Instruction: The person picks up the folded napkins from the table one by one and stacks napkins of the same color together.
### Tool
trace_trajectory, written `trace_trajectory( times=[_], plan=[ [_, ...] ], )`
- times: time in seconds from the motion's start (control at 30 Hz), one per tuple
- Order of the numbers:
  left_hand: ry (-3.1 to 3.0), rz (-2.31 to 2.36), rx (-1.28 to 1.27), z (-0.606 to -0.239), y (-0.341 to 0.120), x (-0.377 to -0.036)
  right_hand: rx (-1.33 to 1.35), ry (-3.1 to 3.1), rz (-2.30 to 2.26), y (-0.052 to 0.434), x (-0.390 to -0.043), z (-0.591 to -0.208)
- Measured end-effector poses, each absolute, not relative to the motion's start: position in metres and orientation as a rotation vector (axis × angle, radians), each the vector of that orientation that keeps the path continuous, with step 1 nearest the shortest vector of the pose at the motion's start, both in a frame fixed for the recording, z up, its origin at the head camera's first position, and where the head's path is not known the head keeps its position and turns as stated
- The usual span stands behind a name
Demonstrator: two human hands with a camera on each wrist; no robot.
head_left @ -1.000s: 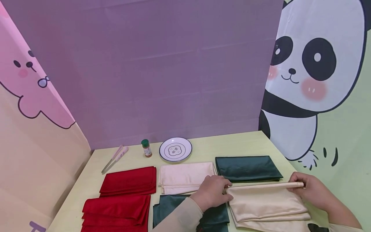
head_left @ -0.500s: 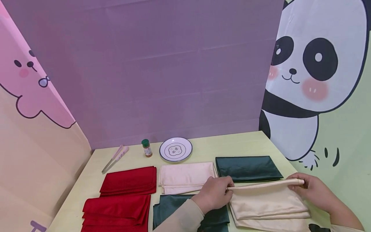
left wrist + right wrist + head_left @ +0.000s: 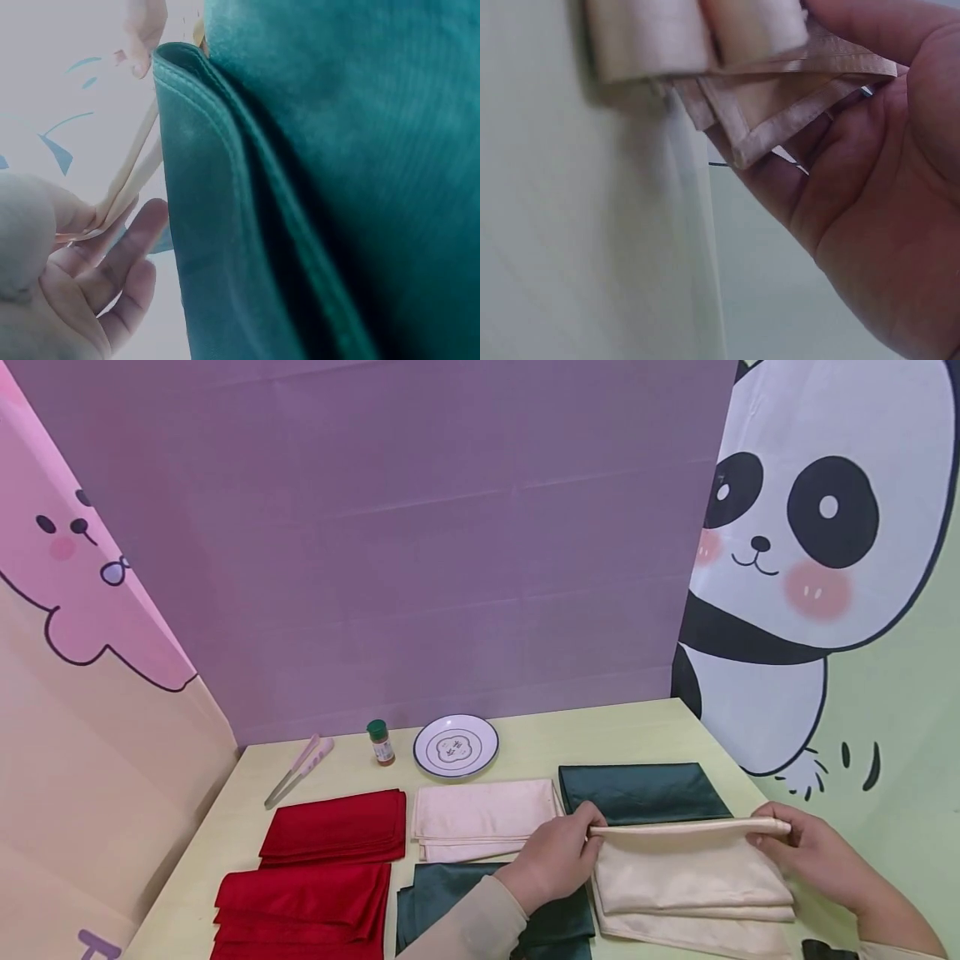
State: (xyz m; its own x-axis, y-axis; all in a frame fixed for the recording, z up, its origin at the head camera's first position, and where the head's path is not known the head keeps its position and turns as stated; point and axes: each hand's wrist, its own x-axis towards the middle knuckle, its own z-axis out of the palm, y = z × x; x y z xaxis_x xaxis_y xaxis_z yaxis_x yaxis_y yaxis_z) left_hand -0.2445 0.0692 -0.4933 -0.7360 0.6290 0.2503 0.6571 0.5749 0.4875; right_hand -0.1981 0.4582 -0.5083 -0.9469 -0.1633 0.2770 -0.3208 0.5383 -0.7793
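In the head view a folded cream satin cloth [image 3: 690, 872] lies at the table's right front, its far edge lifted and stretched between both hands. My left hand [image 3: 553, 858] pinches the left corner of that edge; my right hand [image 3: 817, 853] grips the right corner. Seen from the left wrist, thumb and forefinger hold the cloth while the other fingers are spread. The right wrist view shows the cloth's hemmed corner [image 3: 757, 124] between the right thumb and fingers. Under the left forearm lies a folded dark green cloth [image 3: 442, 887], partly hidden.
Another dark green cloth [image 3: 641, 793] lies just behind the cream one. A pale pink cloth [image 3: 483, 810] and two red cloths, one behind [image 3: 337, 827] the other [image 3: 300, 902], are to the left. Along the back are tongs [image 3: 288, 781], a green-capped jar [image 3: 382, 750] and a plate [image 3: 429, 747].
Both hands have raised the cream cloth's far edge a little, and it now overlaps the front of the green cloth behind in view. The other things have stayed put.
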Motion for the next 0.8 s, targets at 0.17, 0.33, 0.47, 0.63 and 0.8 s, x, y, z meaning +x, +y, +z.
trace_trajectory(
  times=[0.17,0.33,0.47,0.63,0.8],
  plan=[
    [-2.729,-1.020,-1.093,-0.4920,0.0695,-0.2440,0.421,-2.593,1.412,0.4608,-0.1999,-0.5108],
    [-2.696,-1.102,-1.095,-0.4920,0.0694,-0.2440,0.440,-2.557,1.424,0.4624,-0.2028,-0.5129],
    [-2.662,-1.197,-1.080,-0.4932,0.0692,-0.2452,0.432,-2.517,1.410,0.4616,-0.2040,-0.5137],
    [-2.597,-1.323,-1.064,-0.4942,0.0687,-0.2478,0.345,-2.519,1.402,0.4602,-0.2033,-0.5109],
    [-2.551,-1.426,-1.061,-0.4905,0.0660,-0.2480,0.281,-2.504,1.400,0.4584,-0.2029,-0.5083]
  ],
)
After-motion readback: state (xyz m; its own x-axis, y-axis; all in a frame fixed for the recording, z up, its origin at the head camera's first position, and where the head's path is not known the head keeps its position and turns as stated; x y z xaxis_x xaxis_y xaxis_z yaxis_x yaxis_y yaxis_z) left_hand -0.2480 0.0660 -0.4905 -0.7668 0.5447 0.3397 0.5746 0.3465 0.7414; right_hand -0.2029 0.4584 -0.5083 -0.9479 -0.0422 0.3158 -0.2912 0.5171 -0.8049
